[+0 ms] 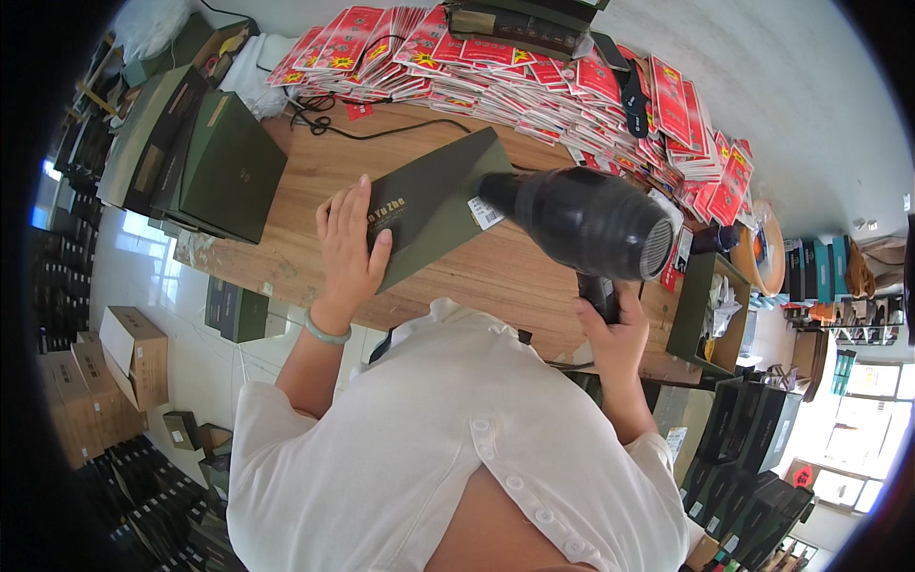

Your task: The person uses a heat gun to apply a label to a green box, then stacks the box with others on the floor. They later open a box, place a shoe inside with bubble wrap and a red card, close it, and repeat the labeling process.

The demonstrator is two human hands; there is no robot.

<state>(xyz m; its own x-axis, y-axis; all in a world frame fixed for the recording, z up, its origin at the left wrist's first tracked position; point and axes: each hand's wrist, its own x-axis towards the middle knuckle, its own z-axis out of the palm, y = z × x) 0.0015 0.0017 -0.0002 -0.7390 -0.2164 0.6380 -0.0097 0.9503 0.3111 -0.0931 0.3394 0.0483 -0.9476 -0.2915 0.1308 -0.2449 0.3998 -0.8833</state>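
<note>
A dark green cardboard box (438,205) with gold lettering is tilted over the wooden table. My left hand (351,238) grips its left end, fingers along the top and thumb on the near side. In my right hand (615,324) is a black hair dryer (581,219), held by its handle. The dryer's nozzle points left, right up against a white barcode label (486,214) at the box's right end. Whether nozzle and label touch, I cannot tell.
Red-and-white printed cards (496,86) lie piled along the table's (329,157) back. Green boxes (233,167) stand at the left, near a black cord (419,127). An open green box (710,310) holding plastic packets is at the right. Cartons (133,353) and stacked boxes cover parts of the floor.
</note>
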